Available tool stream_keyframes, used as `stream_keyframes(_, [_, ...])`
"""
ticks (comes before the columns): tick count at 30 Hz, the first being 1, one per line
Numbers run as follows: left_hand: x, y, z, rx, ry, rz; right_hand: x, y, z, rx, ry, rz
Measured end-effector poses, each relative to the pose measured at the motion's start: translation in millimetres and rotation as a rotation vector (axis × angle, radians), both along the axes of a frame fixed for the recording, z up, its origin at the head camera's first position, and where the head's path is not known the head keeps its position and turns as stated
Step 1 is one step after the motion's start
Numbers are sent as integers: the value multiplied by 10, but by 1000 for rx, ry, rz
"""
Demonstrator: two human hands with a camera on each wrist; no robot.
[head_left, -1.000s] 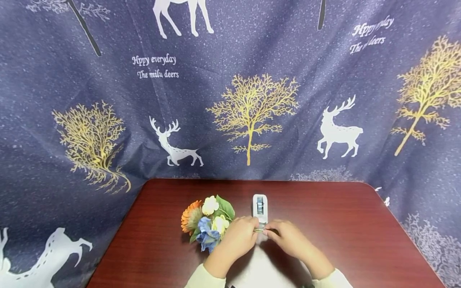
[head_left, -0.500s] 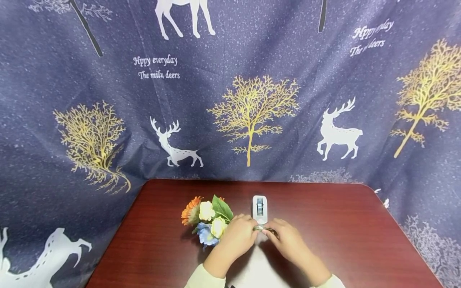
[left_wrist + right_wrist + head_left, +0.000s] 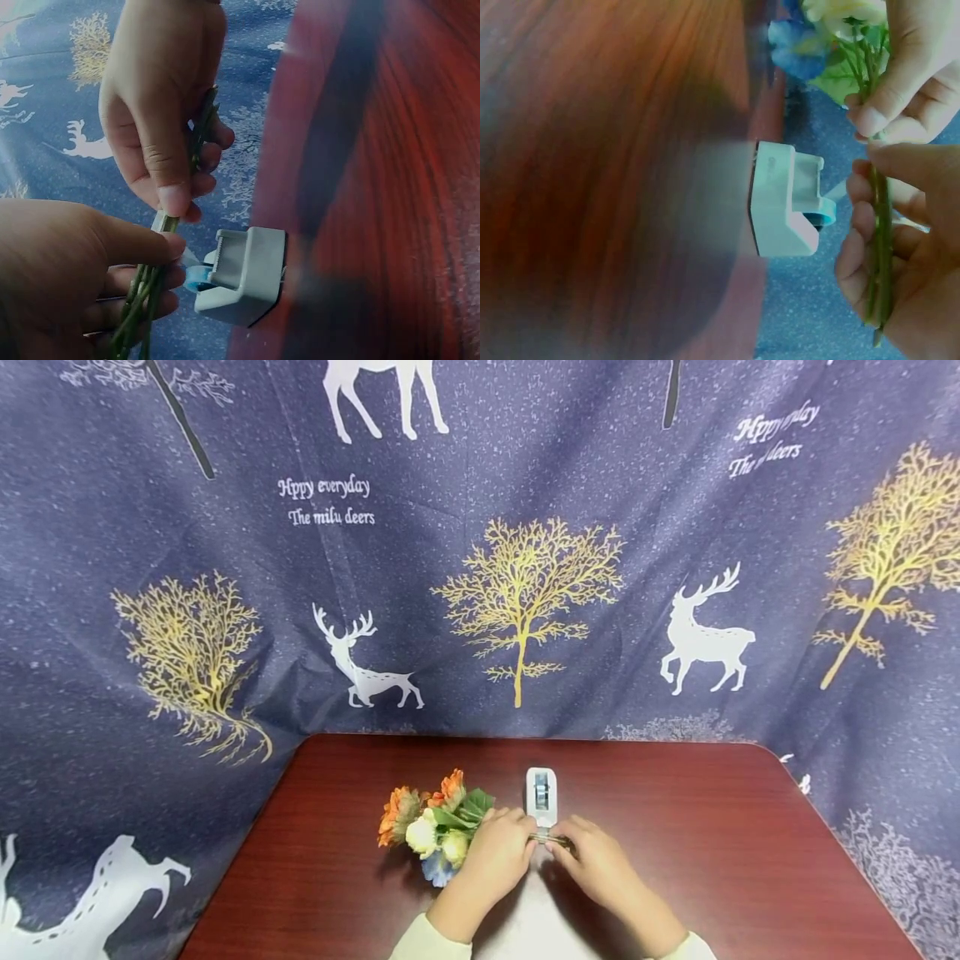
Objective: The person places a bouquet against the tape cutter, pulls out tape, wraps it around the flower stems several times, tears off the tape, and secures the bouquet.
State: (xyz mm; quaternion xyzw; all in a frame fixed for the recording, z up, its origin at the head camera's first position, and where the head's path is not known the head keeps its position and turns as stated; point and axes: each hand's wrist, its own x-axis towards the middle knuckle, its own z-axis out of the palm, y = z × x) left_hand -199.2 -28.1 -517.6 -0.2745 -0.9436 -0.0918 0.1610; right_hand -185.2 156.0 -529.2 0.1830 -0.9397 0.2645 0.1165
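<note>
A bunch of artificial flowers (image 3: 422, 832), orange, cream and blue, points to the left in the head view. Its green stems (image 3: 883, 247) run through both hands. My left hand (image 3: 501, 847) grips them just below the leaves, thumb on top. Close beside it, my right hand (image 3: 596, 856) curls round the lower stems, with cut ends poking out past the palm. Between the two thumbs, a strip of clear tape (image 3: 160, 220) lies against the stems. A pale tape dispenser (image 3: 542, 815) with a blue roll (image 3: 198, 278) stands right beyond the fingertips.
The dark red table (image 3: 712, 802) stretches out on both sides of the hands. Behind it hangs a blue cloth (image 3: 480, 460) printed with deer and trees. A bright white patch shows between the forearms at the table's front.
The bunch has rolled about its stems: a second orange flower has come up at the back, and the blue one has sunk toward the front. Both hands stay nearly in place; the dispenser has not moved.
</note>
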Motion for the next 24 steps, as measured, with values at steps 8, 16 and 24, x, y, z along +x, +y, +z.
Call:
stream_keyframes(8, [2, 30, -85, 5, 93, 7, -67, 58, 62, -8, -137, 123])
stream_keyframes(16, [3, 42, -119, 20, 170, 11, -161, 121, 114, -64, -258, 249])
stream_keyframes(24, [-13, 51, -175, 51, 251, -6, -202, 158, 168, -135, -398, 311])
